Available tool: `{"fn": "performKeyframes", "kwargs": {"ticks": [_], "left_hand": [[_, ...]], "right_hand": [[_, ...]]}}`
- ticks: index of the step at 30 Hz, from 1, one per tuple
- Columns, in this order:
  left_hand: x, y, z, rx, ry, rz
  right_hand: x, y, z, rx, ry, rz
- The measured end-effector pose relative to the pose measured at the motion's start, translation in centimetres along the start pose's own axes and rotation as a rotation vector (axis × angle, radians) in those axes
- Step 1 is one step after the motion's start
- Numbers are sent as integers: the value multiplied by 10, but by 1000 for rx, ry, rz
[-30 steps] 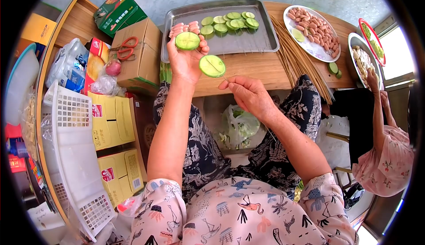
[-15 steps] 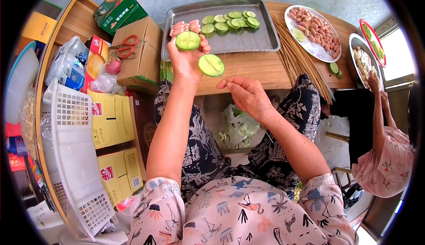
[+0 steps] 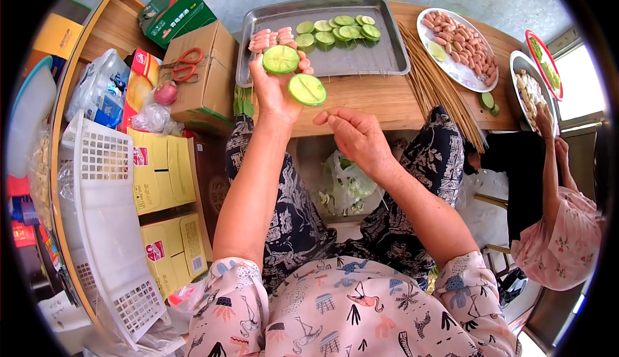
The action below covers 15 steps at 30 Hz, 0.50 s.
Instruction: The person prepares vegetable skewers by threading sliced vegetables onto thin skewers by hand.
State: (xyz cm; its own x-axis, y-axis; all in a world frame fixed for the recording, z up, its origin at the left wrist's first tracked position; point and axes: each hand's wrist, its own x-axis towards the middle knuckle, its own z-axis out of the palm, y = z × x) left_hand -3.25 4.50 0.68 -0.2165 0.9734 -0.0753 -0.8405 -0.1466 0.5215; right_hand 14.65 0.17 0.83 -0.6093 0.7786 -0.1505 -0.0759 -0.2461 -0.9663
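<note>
My left hand [image 3: 274, 93] is raised, palm up, over the near edge of the tray, with its fingers around a round green cucumber-like slice [image 3: 281, 60]. Just below that one, a second slice [image 3: 308, 91] sits on the tip of a thin skewer. My right hand [image 3: 358, 136] pinches this skewer, whose other end [image 3: 385, 200] sticks out below the wrist. Ahead lies the metal tray [image 3: 396, 35], bearing several skewered green slices [image 3: 345, 33] and, at its left end, some pink sausages [image 3: 261, 40].
Bamboo skewers [image 3: 442, 86] lie in a bundle right of the tray. A white plate [image 3: 425, 38] holds small sausages. At far right, another person's hand [image 3: 545, 122] reaches into a bowl [image 3: 516, 67]. Scissors [image 3: 187, 66] rest on a cardboard box [image 3: 206, 67] at left.
My left hand with its slice has shifted slightly right and down, closer to the skewered slice. The right hand has barely moved.
</note>
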Motion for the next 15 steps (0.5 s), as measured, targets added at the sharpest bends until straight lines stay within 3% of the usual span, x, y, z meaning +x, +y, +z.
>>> {"fn": "performKeyframes", "kwargs": {"ticks": [13,15], "left_hand": [[-1,-2,1,47,19,7],[-1,-2,0,11,-8,-30]], "right_hand": [[4,3,6,-46,64,-11],[6,10,6,-57,64,-91]]}}
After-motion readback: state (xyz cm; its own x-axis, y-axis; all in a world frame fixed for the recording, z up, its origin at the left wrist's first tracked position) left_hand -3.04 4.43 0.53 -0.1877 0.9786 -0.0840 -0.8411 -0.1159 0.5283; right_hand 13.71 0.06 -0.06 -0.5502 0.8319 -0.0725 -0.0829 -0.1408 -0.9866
